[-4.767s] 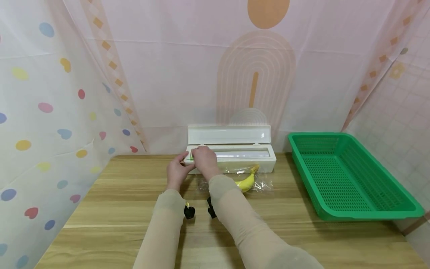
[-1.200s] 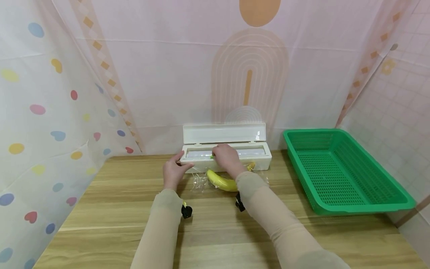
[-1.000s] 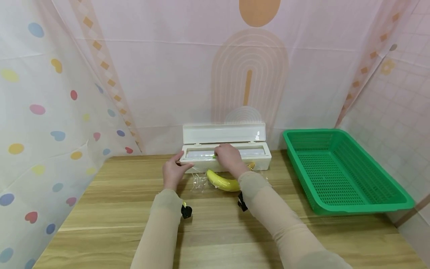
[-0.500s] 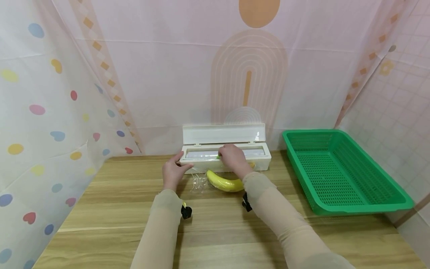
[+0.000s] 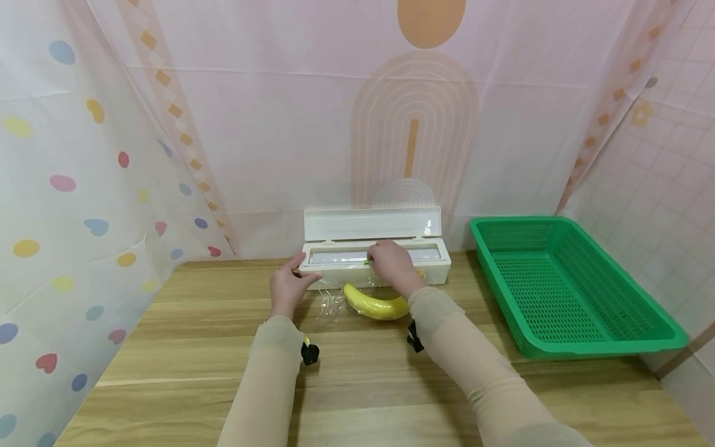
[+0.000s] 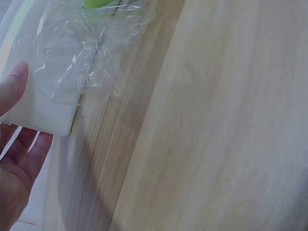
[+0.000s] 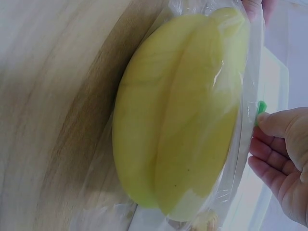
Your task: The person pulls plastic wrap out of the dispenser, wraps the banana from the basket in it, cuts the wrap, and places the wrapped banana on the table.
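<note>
A white cling film dispenser [image 5: 346, 275] stands against the back wall with its lid [image 5: 371, 225] raised. My left hand [image 5: 287, 289] grips its left end, thumb on the front face and fingers around the end, as the left wrist view shows. My right hand [image 5: 392, 266] pinches a small green slide cutter [image 7: 261, 107] on the dispenser's front edge, near the middle. Clear cling film [image 5: 331, 303] drapes from that edge down over a yellow banana [image 5: 371, 306] lying on the table just in front. My right forearm and wrist hide the banana's right end in the head view.
A green plastic basket [image 5: 609, 346] with perforated sides stands on the right of the wooden table [image 5: 184, 360]. Patterned cloth [image 5: 268, 136] hangs behind the table and at both sides.
My right hand has slid the green cutter rightward along the dispenser's edge, from its left end to near the middle. My left hand has stayed at the left end. The banana lies still.
</note>
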`<state>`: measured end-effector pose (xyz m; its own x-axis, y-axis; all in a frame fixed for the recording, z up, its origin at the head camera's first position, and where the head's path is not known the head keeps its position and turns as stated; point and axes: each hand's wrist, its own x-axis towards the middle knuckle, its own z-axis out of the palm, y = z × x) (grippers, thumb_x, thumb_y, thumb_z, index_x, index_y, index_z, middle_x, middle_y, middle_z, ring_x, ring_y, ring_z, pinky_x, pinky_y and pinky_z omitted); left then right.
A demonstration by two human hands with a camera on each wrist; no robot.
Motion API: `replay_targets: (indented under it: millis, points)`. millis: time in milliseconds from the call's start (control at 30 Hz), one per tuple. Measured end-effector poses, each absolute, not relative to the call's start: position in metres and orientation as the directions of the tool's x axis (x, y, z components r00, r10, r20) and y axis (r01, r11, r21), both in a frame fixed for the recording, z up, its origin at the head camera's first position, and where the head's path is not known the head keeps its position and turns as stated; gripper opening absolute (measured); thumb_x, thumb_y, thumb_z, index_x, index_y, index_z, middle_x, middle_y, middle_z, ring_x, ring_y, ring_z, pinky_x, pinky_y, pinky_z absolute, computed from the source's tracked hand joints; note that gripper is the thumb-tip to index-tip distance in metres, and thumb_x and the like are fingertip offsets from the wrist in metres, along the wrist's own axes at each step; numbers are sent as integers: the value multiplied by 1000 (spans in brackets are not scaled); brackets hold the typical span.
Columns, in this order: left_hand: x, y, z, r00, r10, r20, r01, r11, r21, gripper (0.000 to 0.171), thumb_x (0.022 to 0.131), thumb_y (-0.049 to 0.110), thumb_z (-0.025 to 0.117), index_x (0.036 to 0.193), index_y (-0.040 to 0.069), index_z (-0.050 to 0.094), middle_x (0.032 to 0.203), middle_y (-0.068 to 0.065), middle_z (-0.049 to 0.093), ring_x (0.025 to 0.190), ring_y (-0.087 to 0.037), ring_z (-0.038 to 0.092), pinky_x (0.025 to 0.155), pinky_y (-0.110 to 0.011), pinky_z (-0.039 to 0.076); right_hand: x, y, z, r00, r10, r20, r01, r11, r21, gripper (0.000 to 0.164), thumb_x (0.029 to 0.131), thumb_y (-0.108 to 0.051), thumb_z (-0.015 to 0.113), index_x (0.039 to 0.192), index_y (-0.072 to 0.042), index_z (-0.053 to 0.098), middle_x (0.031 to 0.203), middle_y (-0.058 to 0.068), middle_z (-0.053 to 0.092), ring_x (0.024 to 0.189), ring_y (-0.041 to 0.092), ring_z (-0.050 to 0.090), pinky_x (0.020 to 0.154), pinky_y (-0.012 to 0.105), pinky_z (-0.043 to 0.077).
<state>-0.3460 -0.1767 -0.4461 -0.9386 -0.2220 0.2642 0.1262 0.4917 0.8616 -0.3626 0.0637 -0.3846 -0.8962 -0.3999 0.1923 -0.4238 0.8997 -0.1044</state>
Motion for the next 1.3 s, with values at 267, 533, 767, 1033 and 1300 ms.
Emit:
replay_targets:
  millis: [267,533,767,1033,1300]
  points:
    - [-347,-176,-446,-939,-228,259,112,508,854,65,77,17,86,136,8,60,118,-17,68,90,-25,64,63,-21,48,-363,67,-383,-889,-408,205,-435,895,-103,19,97,-7,60,108,-11,74,108,4,70,104,22,63,90,34,53]
    - [-347,-177,-446,-942,-229,245,102,500,860,65,78,18,86,137,8,59,115,-18,68,89,-25,63,62,-21,47,-363,70,-384,-884,-411,223,-443,890,-114,20,96,-5,59,107,-11,75,107,4,70,103,21,63,88,34,54]
    - [-346,-177,-445,-945,-229,234,92,499,862,65,79,18,86,138,10,59,117,-17,67,90,-25,63,63,-24,48,-363,73,-384,-879,-417,232,-448,888,-100,19,96,-6,60,106,-12,75,105,3,70,102,21,63,88,34,54]
    - [-347,-177,-447,-942,-224,248,102,513,852,66,78,20,86,138,10,59,115,-17,68,90,-24,64,63,-22,48,-363,75,-385,-875,-423,235,-454,886,-93,18,96,-7,60,106,-12,74,106,3,70,102,22,63,88,34,54]
    - [-348,-177,-447,-938,-227,261,112,515,850,65,77,17,87,136,9,60,114,-18,69,89,-25,65,63,-21,47,-361,78,-384,-876,-421,237,-453,885,-105,17,96,-8,61,105,-11,75,104,3,70,101,21,63,87,33,54]
